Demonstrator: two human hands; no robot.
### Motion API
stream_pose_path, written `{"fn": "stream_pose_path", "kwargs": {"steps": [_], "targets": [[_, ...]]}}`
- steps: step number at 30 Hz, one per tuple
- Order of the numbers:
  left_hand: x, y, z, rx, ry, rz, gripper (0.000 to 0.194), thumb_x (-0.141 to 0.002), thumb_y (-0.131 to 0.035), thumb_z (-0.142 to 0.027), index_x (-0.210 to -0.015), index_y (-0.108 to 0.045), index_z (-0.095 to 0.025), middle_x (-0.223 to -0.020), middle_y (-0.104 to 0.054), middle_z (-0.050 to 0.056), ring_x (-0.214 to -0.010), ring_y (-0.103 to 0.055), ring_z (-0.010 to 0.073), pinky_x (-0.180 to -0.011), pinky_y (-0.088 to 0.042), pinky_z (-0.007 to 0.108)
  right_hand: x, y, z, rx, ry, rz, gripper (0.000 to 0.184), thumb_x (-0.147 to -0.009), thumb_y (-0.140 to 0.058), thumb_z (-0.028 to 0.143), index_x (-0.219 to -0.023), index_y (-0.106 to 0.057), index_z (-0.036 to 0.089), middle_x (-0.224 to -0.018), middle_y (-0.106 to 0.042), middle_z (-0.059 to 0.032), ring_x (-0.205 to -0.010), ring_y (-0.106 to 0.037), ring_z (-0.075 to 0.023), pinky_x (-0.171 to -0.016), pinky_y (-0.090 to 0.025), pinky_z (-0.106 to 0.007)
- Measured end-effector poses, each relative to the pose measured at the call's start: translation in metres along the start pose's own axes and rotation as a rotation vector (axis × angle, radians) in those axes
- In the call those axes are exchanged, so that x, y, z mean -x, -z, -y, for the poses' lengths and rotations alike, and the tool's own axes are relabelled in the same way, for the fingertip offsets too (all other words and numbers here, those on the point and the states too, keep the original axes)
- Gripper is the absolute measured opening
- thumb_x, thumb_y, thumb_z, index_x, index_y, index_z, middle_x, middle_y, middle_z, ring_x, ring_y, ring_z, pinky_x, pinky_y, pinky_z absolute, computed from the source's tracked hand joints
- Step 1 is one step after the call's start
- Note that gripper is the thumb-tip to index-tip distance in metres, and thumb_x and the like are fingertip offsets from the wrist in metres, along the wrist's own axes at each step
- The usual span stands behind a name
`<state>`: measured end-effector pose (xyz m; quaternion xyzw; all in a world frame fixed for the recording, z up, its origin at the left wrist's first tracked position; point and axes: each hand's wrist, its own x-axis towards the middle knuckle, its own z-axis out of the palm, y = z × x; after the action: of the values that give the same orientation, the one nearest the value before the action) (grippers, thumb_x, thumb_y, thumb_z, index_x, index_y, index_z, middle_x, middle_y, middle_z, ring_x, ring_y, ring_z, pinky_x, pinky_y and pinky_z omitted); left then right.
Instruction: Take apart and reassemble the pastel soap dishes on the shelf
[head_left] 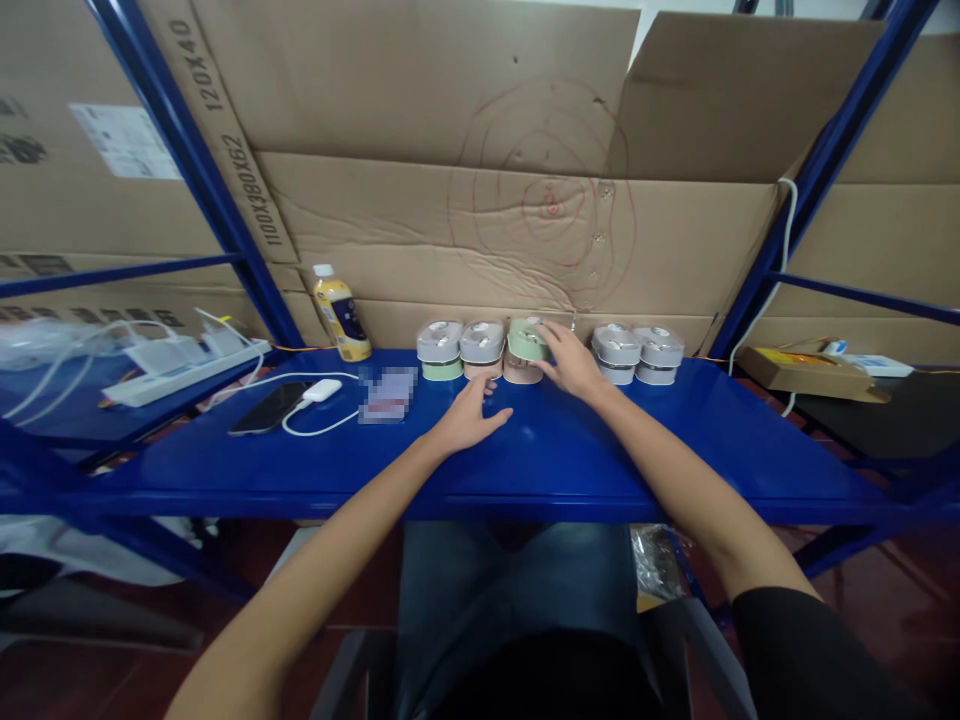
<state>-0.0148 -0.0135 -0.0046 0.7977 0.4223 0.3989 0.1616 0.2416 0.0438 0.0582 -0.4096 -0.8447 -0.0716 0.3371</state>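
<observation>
Five two-tier containers and two hands, blue desk

Desk [570, 450]: blue, across the middle of the frame. 
Item 1: container with grey top and green base [440, 348], left of centre. 
Item 2: container with grey top and pinkish base [482, 345], just beside it. 
Item 3: container with green top and pinkish base [525, 342], at centre. 
Items 4 and 5: two all-grey containers, the nearer to centre [616, 350] and its neighbour [658, 352], right of centre, side by side. 
Right hand [571, 362]: fingers touching the right side of item 3's green top; whether they grip it firmly cannot be told. 
Left hand [469, 415]: open and holding nothing, thumb apart from the fingers, just in front of item 2. 
Also on the desk, left of centre: yellow bottle [343, 318] with white cap, upright; dark phone [270, 409], flat; white adapter [322, 390] with cable; one pixelated article [388, 395]. 
Backing: cardboard [375, 200], red rings drawn at upper centre.
</observation>
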Motion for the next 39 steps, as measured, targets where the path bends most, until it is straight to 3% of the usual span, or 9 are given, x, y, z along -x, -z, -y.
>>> {"fn": "stream_pose_path", "kwargs": {"steps": [4,9,12,16,20,26,31,36,39], "targets": [[-0.008,0.007,-0.001,0.31,0.134,-0.085,0.083,-0.078,-0.084,-0.049,-0.143,-0.046,-0.014,-0.134,-0.063,0.021,-0.125,-0.065,0.0329,-0.11,-0.052,0.054,0.028,0.037,-0.006,-0.531,-0.015,0.018,0.075,-0.084,-0.084,0.047,-0.151,-0.056,0.026,-0.155,-0.058,-0.0144,-0.143,-0.055,-0.0358,-0.119,-0.047,-0.057],[-0.005,0.018,-0.008,0.735,0.195,0.15,0.078,-0.08,-0.085,-0.051,-0.142,-0.055,-0.016,-0.145,-0.063,0.02,-0.136,-0.061,0.0344,-0.121,-0.043,0.055,0.054,0.048,0.007,-1.018,-0.13,0.392,0.078,-0.071,-0.094,0.036,-0.141,-0.062,0.03,-0.153,-0.059,-0.0109,-0.132,-0.065,-0.0309,-0.109,-0.057,-0.052],[-0.001,0.023,-0.012,0.812,0.221,0.277,0.077,-0.075,-0.09,-0.044,-0.139,-0.061,-0.014,-0.143,-0.065,0.019,-0.137,-0.06,0.0356,-0.121,-0.043,0.054,0.057,0.044,0.016,-1.102,-0.16,0.497,0.079,-0.067,-0.096,0.029,-0.138,-0.062,0.029,-0.155,-0.057,-0.0102,-0.134,-0.063,-0.0301,-0.11,-0.057,-0.05],[0.001,0.021,-0.011,0.692,0.234,0.237,0.097,-0.066,-0.096,-0.036,-0.149,-0.05,-0.015,-0.145,-0.062,0.02,-0.136,-0.061,0.0363,-0.116,-0.048,0.056,0.057,0.043,0.012,-1.054,-0.123,0.599,0.087,-0.065,-0.097,0.028,-0.142,-0.058,0.028,-0.16,-0.051,-0.0104,-0.149,-0.049,-0.0306,-0.122,-0.045,-0.051],[0.002,0.012,-0.01,0.514,0.11,0.243,0.105,-0.062,-0.098,-0.04,-0.15,-0.045,-0.018,-0.146,-0.061,0.019,-0.135,-0.062,0.0362,-0.117,-0.046,0.059,0.058,0.039,0.002,-0.926,-0.13,0.686,0.114,-0.058,-0.102,0.038,-0.157,-0.046,0.029,-0.166,-0.045,-0.0147,-0.154,-0.044,-0.0331,-0.128,-0.036,-0.055],[0.006,-0.004,-0.01,0.116,-0.128,0.124,0.122,-0.055,-0.101,-0.056,-0.155,-0.041,-0.02,-0.155,-0.051,0.021,-0.144,-0.05,0.0433,-0.121,-0.038,0.063,0.056,0.021,0.033,-0.452,-0.007,0.444,0.114,-0.064,-0.093,0.064,-0.159,-0.047,0.022,-0.155,-0.058,-0.019,-0.143,-0.055,-0.0416,-0.12,-0.043,-0.063],[0.008,-0.003,-0.015,0.149,-0.124,0.211,0.128,-0.061,-0.098,-0.058,-0.162,-0.031,-0.02,-0.152,-0.054,0.021,-0.14,-0.055,0.0418,-0.119,-0.042,0.06,0.055,0.017,0.059,-0.261,0.031,0.393,0.105,-0.069,-0.088,0.069,-0.155,-0.054,0.019,-0.155,-0.058,-0.0211,-0.143,-0.055,-0.0442,-0.116,-0.046,-0.063],[0.01,0.005,-0.019,0.12,-0.144,0.199,0.112,-0.073,-0.092,-0.054,-0.164,-0.033,-0.024,-0.155,-0.052,0.018,-0.143,-0.051,0.039,-0.121,-0.04,0.057,0.053,0.034,0.023,-0.506,-0.018,0.275,0.073,-0.083,-0.079,0.063,-0.142,-0.062,0.024,-0.136,-0.071,-0.0107,-0.122,-0.068,-0.0329,-0.108,-0.054,-0.053],[0.011,0.006,-0.019,0.027,-0.158,0.237,0.08,-0.083,-0.083,-0.055,-0.153,-0.056,-0.028,-0.146,-0.056,0.014,-0.142,-0.05,0.037,-0.123,-0.038,0.056,0.054,0.044,-0.009,-0.513,-0.173,0.183,0.061,-0.089,-0.072,0.064,-0.135,-0.065,0.024,-0.125,-0.074,-0.0092,-0.112,-0.07,-0.0314,-0.102,-0.056,-0.053]]}}
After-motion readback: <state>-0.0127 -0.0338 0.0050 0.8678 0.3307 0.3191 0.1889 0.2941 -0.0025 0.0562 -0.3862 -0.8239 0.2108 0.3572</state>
